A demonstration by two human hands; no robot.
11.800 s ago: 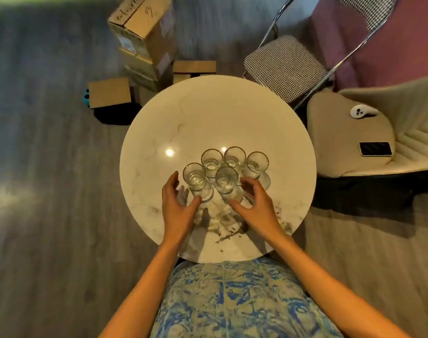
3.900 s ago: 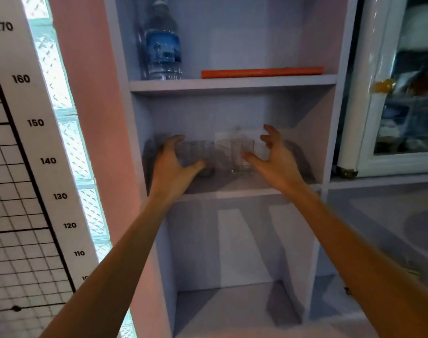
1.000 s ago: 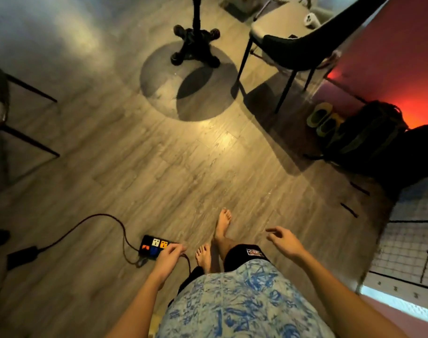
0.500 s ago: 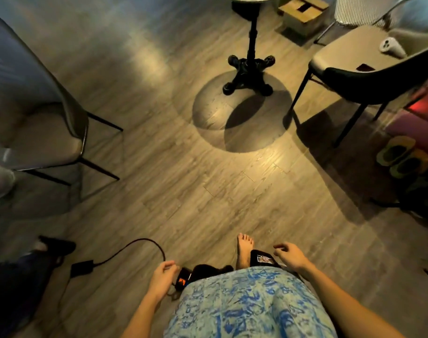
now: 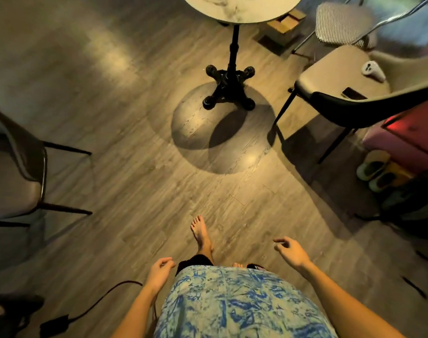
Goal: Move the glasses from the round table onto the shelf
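With my left hand (image 5: 159, 272) loosely curled and my right hand (image 5: 292, 252) half open, both empty, I should walk on toward the round surface (image 5: 239, 11) at twelve o'clock, whose remaining glasses I cannot see, skirting the chair (image 5: 342, 76) at two.

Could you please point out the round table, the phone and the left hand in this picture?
Round table (image 5: 242, 11), head view, marble top.
Phone (image 5: 352, 93), head view, dark screen.
Left hand (image 5: 159, 273), head view, back of hand.
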